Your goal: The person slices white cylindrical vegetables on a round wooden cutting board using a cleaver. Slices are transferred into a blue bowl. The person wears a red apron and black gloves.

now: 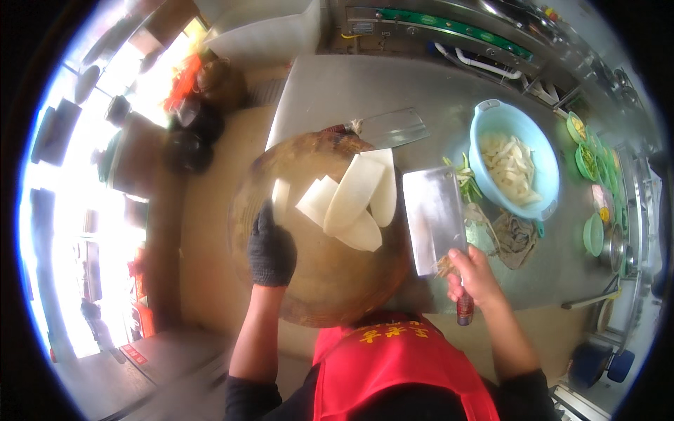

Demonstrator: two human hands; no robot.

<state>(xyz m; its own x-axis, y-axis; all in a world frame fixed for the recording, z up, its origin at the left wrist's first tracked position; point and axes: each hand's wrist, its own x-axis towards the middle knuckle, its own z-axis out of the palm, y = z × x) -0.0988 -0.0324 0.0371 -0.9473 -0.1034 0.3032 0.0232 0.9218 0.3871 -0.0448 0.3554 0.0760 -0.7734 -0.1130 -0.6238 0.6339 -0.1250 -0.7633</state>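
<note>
My left hand, in a dark knit glove, is at the left part of a round wooden chopping block. Its fingertips are at a small pale vegetable piece; whether they grip it is unclear. Several pale, flat vegetable slabs lie overlapping on the block. My bare right hand grips the handle of a Chinese cleaver, its broad blade pointing away from me, right of the block. A second cleaver lies beyond the block. A light blue plastic basin at the right holds cut pale pieces.
Green trimmings and a crumpled grey-brown cloth lie beside the basin on the steel table. Green bowls line the right side. A steel stove unit stands beyond the table, with black bags on the floor at left.
</note>
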